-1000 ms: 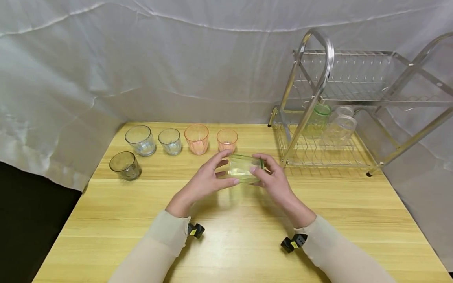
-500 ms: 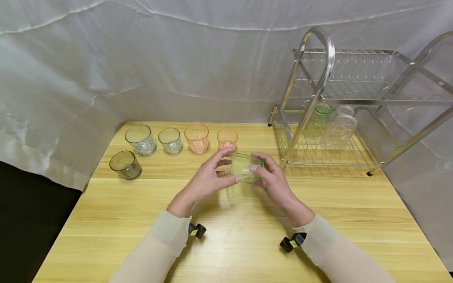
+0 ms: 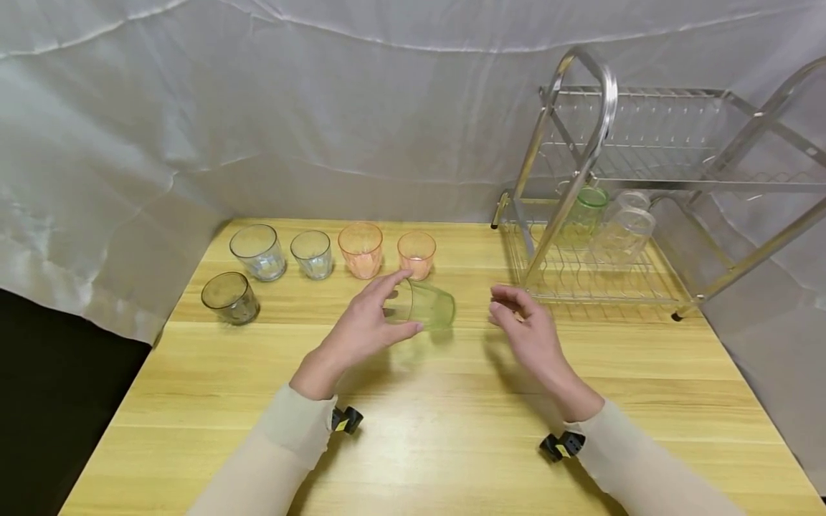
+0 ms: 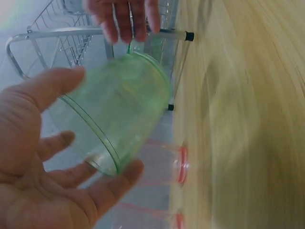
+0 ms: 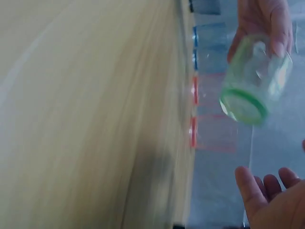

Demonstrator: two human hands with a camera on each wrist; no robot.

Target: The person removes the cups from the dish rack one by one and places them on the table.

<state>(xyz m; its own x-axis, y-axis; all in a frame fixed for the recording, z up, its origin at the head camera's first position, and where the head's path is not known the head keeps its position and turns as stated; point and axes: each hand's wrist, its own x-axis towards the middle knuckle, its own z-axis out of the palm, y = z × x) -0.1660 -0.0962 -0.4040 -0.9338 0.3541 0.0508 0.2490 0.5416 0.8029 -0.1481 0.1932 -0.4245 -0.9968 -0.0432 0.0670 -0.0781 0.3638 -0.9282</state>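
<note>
In the head view a pale green glass [image 3: 432, 306] lies tilted on its side in the air above the table. My left hand [image 3: 358, 330] holds it round its rim end, thumb on the near side and fingers on the far side. The left wrist view shows the glass [image 4: 112, 112] with its thick base pointing away from the palm. To the right, apart from the glass, my right hand [image 3: 532, 340] is held with loosely bent fingers and nothing in them. Behind the left fingertips stands a small orange glass [image 3: 416, 254].
A larger orange glass [image 3: 361, 251], two clear bluish glasses and a dark smoky glass [image 3: 231, 298] stand at the back left of the wooden table [image 3: 413, 444]. At right, a two-tier metal rack [image 3: 596, 296] holds a green glass [image 3: 584, 215] and clear glasses [image 3: 624, 236] on its lower shelf.
My right hand has let go of the green glass and moved to the right. The glass, now in the left hand alone, has shifted slightly left.
</note>
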